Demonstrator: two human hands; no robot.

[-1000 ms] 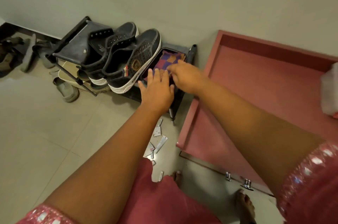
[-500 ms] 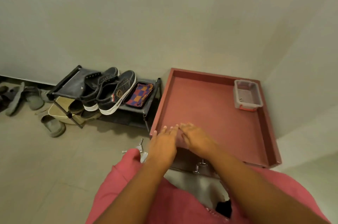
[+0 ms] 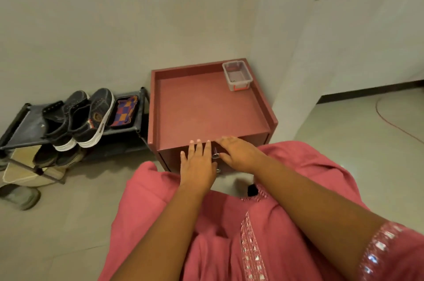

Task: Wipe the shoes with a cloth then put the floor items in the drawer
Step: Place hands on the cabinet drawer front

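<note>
Hands are both at the front of the red cabinet point(image 3: 206, 108), at the upper drawer point(image 3: 231, 146) just under its top edge. The left hand point(image 3: 198, 163) lies flat against the drawer front with its fingers straight and a little spread, the fingertips reaching the top edge. The right hand point(image 3: 238, 153) is just beside it, to the right, with the fingers bent toward a small metal handle point(image 3: 215, 155) that shows between the two hands; whether it really grips the handle I cannot tell, because the hand covers it. The cabinet stands against the wall, and its top is a shallow tray with raised rims. A small clear plastic basket point(image 3: 237, 75) with a red-orange detail on its near side sits in the far right corner of this top. To the left of the cabinet is a low black shoe rack point(image 3: 21, 129). A pair of dark shoes point(image 3: 85, 118) with white soles lies on its upper shelf, side by side, and a small emblem is on the side of the right shoe, but it is too small to read. The cloth point(image 3: 124, 111), checked in purple, orange and blue, lies at the right end of the same shelf, between the shoes and the cabinet. More footwear is under the rack, and a grey slipper point(image 3: 19, 197) lies on the floor at the near left. A pink dress point(image 3: 218, 235) with shiny trim fills the near part of the view, so the floor items are not visible.
</note>
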